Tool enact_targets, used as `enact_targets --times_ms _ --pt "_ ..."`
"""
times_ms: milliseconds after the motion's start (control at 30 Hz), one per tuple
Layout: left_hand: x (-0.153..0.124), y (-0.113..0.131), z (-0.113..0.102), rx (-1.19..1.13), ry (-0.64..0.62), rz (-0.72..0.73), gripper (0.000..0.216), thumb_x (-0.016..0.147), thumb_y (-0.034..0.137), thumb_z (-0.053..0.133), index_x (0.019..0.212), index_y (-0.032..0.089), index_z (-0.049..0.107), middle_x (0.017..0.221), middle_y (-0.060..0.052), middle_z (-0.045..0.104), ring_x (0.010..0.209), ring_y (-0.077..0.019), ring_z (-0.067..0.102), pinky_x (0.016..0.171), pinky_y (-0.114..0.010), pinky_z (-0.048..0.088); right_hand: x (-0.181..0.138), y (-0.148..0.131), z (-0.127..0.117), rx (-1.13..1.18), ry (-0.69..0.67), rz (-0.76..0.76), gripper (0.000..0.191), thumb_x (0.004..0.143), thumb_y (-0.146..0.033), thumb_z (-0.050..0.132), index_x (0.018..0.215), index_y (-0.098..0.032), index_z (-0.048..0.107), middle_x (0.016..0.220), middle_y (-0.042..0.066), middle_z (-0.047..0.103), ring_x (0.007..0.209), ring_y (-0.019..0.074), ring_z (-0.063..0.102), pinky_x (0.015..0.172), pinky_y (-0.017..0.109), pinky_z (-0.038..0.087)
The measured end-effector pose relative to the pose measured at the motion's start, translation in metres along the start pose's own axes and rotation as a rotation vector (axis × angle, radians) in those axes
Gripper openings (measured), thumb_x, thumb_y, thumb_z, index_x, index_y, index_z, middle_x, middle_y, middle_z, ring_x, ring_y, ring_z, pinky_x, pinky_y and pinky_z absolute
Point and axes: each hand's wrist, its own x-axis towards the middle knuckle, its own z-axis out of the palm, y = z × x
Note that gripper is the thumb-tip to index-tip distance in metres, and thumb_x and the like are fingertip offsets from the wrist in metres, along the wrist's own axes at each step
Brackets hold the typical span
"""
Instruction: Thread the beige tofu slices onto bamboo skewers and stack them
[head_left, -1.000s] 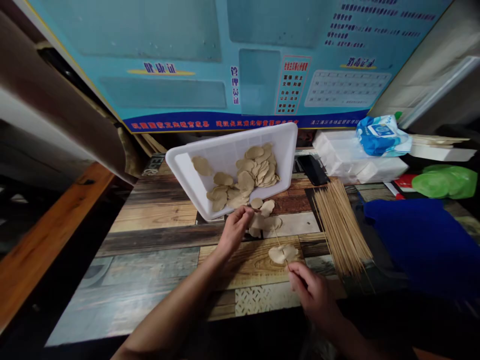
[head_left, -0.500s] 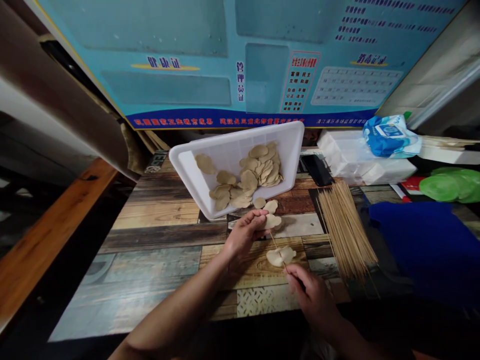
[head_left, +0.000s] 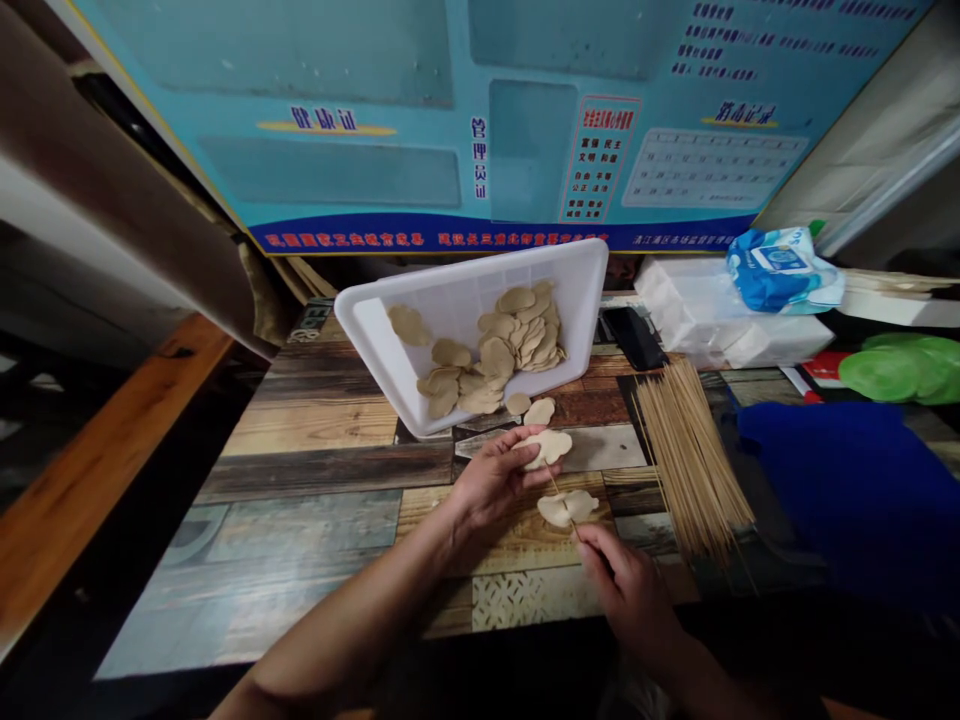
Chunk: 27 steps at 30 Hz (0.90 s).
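My left hand is closed on a thin, flat beige slice, with the thumb on top and fingers beneath. My right hand pinches the near end of a thin wooden skewer. A second beige slice is threaded on that skewer, between the two hands. The skewer's far tip meets the slice in my left hand; whether it has pierced it I cannot tell. Beyond my left hand, two loose slices lie on the table by a tilted white plastic tub that holds several more slices.
A bundle of wooden skewers lies to the right on the wood-patterned table. Behind it are a black phone, white wrapped packs and a blue-white packet. Blue material and green discs sit farther right.
My left hand has shifted slightly right and toward me, turning its slice more face-up to the skewer's tip. The right hand and threaded slice have moved a little to the right.
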Motion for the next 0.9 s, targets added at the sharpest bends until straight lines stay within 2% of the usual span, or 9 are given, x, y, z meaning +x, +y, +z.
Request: enact_targets --times_ms 200,333,467,533,600,700,767,833,900 --pt "-0.002 -0.008 0.005 -0.049 0.001 -0.065 0.022 0.071 0.007 0.066 0.092 0.012 0.062 0.096 -0.009 0.067 0.087 -0.017 0.064 0.083 -0.032 0.052 0.0 0.002 0.004 -0.025 0.057 -0.021 0.021 0.09 -0.023 0.037 0.09 -0.021 0.057 0.077 0.003 0.069 0.068 0.0158 0.066 0.061 0.023 0.049" --pt "-0.004 -0.015 0.006 0.092 0.045 0.104 0.023 0.069 0.017 0.071 0.091 0.015 0.064 0.088 -0.004 0.067 0.078 -0.0133 0.062 0.077 -0.026 0.049 0.0 -0.001 0.003 0.001 0.039 0.009 0.02 0.09 -0.023 0.038 0.089 -0.02 0.057 0.074 0.001 0.068 0.065 0.0149 0.065 0.06 0.023 0.049" --pt "-0.005 -0.016 0.003 0.385 0.071 0.317 0.018 0.071 0.022 0.069 0.089 0.017 0.067 0.09 -0.003 0.067 0.087 -0.0139 0.058 0.083 -0.024 0.043 0.001 -0.005 0.0 0.011 0.007 0.024 0.019 0.09 -0.023 0.038 0.089 -0.02 0.057 0.07 0.0 0.065 0.06 0.0134 0.062 0.058 0.022 0.047" --pt "-0.006 -0.02 0.005 0.477 0.078 0.358 0.02 0.071 0.023 0.069 0.09 0.018 0.068 0.093 -0.003 0.066 0.089 -0.0145 0.057 0.083 -0.023 0.042 0.002 -0.006 -0.001 0.013 0.003 0.036 0.02 0.09 -0.024 0.037 0.086 -0.02 0.056 0.065 -0.001 0.062 0.056 0.0127 0.059 0.056 0.022 0.045" --pt "-0.009 -0.026 0.009 0.459 0.063 0.319 0.033 0.069 0.023 0.07 0.101 0.02 0.064 0.096 -0.003 0.065 0.087 -0.0143 0.057 0.08 -0.024 0.043 0.003 -0.007 -0.001 0.016 0.011 0.053 0.021 0.09 -0.025 0.037 0.084 -0.019 0.056 0.062 -0.001 0.06 0.054 0.0124 0.057 0.054 0.021 0.044" --pt "-0.011 -0.036 0.013 0.4 0.014 0.198 0.057 0.069 0.025 0.071 0.121 0.022 0.05 0.093 -0.004 0.066 0.078 -0.0135 0.059 0.072 -0.024 0.045 0.002 -0.004 -0.001 0.016 0.008 0.076 0.023 0.09 -0.025 0.036 0.08 -0.019 0.055 0.06 -0.002 0.058 0.052 0.0123 0.056 0.052 0.021 0.042" --pt "-0.011 -0.037 0.011 0.41 -0.036 0.162 0.06 0.072 0.028 0.068 0.126 0.022 0.044 0.091 -0.005 0.066 0.076 -0.0137 0.06 0.071 -0.025 0.045 0.002 -0.001 -0.002 0.017 0.001 0.087 0.024 0.09 -0.026 0.035 0.079 -0.02 0.055 0.06 -0.002 0.057 0.053 0.0122 0.055 0.052 0.021 0.041" --pt "-0.006 -0.031 0.004 0.527 -0.035 0.246 0.05 0.077 0.03 0.062 0.123 0.02 0.046 0.095 -0.007 0.065 0.079 -0.0151 0.06 0.073 -0.027 0.046 0.001 0.002 -0.004 0.017 0.007 0.106 0.024 0.09 -0.027 0.035 0.08 -0.019 0.056 0.06 -0.002 0.057 0.054 0.0125 0.056 0.053 0.021 0.041" --pt "0.001 -0.019 -0.009 0.808 0.024 0.438 0.033 0.08 0.031 0.058 0.111 0.019 0.057 0.098 -0.008 0.063 0.086 -0.017 0.059 0.078 -0.03 0.045 0.0 0.005 -0.008 0.014 0.021 0.128 0.023 0.09 -0.028 0.036 0.083 -0.019 0.056 0.059 -0.002 0.057 0.054 0.0129 0.056 0.053 0.021 0.041"
